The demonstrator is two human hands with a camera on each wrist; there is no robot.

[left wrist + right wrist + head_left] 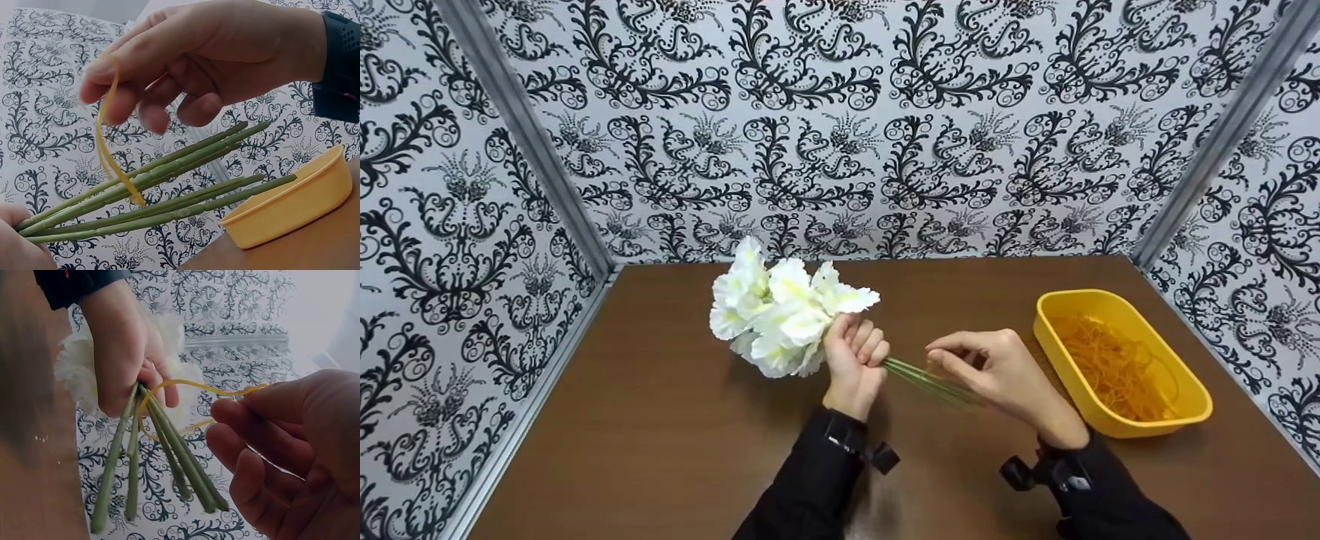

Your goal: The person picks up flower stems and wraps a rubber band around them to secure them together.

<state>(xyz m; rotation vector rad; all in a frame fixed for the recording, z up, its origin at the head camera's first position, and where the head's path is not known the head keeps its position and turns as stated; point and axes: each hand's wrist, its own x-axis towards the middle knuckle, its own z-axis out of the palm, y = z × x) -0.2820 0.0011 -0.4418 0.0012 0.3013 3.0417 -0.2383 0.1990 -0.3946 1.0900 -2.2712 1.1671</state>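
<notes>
My left hand (856, 367) grips a bunch of white artificial flowers (780, 322) by its green stems (919, 377), just under the blooms. The blooms point left and the stem ends spread out to the right. Beside the stems is my right hand (1005, 375), which pinches a yellow rubber band (191, 384) between thumb and forefinger. From the fingertips the band hangs down among the stems in the left wrist view. In the right wrist view it loops around part of the bunch, with some stems outside it. My other right fingers curl loosely.
A yellow plastic basket (1155, 430) stands on the right of the brown table (645, 420), close to my right forearm. Many loose rubber bands (1110, 367) lie in it. Black-and-white patterned panels (825, 135) enclose the table at the back and sides.
</notes>
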